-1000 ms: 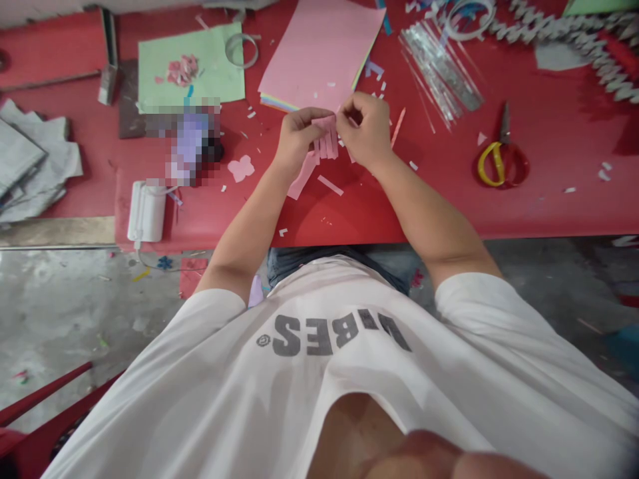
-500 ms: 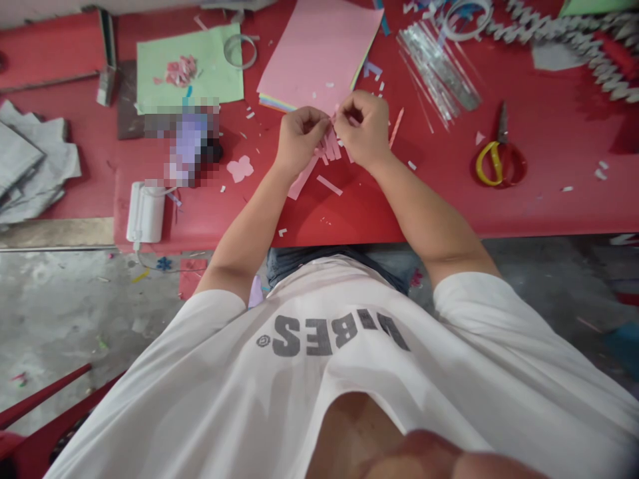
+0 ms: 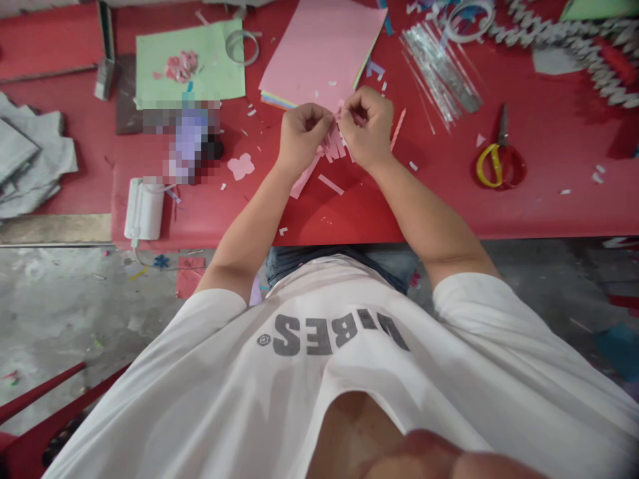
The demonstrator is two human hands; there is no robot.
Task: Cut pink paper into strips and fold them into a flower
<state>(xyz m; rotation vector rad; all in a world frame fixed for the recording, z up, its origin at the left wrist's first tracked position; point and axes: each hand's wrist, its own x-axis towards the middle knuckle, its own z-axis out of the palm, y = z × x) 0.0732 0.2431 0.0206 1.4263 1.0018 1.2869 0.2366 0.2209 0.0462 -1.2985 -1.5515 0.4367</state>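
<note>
My left hand and my right hand meet at the near edge of a stack of coloured paper topped by a pink sheet. Thumb and forefinger of each are pinched on a small pink paper piece, mostly hidden by the fingertips. Pink paper strips lie beneath the hands, and a single loose strip rests closer to me. Left of my left hand is a pink petal-shaped cutout. A thin pink rolled stick lies just right of my right hand.
Scissors with yellow and red handles lie to the right. Behind them are clear plastic strips and a tape roll. A green sheet holds pink scraps. A white power bank sits near the table's left front.
The view has shifted slightly. Both hands keep their pinch on the small pink paper piece, with only slight finger movement.
</note>
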